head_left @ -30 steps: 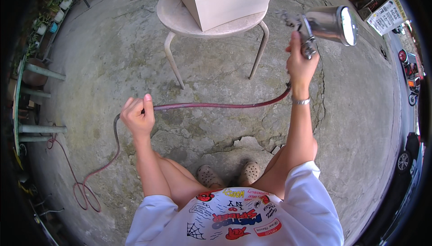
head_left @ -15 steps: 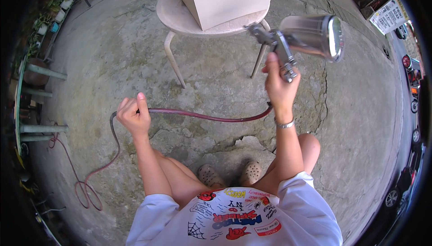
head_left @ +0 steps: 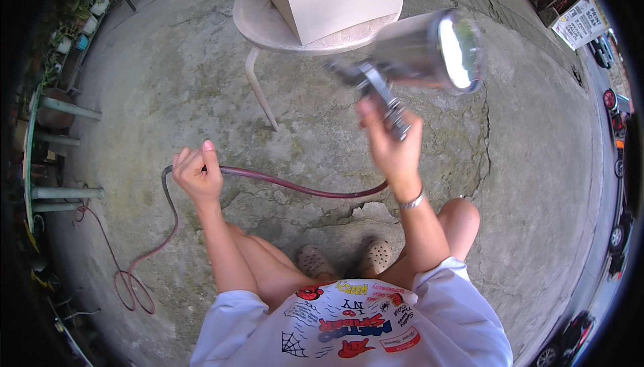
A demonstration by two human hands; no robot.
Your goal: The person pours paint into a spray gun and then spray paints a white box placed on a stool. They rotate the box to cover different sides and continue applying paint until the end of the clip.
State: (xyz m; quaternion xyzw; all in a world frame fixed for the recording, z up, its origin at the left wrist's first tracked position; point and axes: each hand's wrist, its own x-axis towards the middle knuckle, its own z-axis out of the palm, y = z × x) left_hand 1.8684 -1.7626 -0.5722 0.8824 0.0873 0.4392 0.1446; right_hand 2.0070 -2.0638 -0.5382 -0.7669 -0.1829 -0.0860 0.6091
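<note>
Well apart, left hand [head_left: 199, 171] around hose [head_left: 295, 187], right hand [head_left: 397, 149] around spray gun [head_left: 409, 56], lettering [head_left: 350, 327] across white shirt [head_left: 439, 310].

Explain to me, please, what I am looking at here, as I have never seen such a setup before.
Gladly. There is no machine working here, just two bare hands. The view comes from a wide fisheye camera worn on the head and looking down, so straight edges bend toward the rim. The left hand grips a dark red hose. The right hand holds a metal spray gun with a large shiny cup; the hose runs up to that hand, though its joint is hidden. Beyond them, a pale box rests on a round stool, which stands on cracked concrete ground.
</note>
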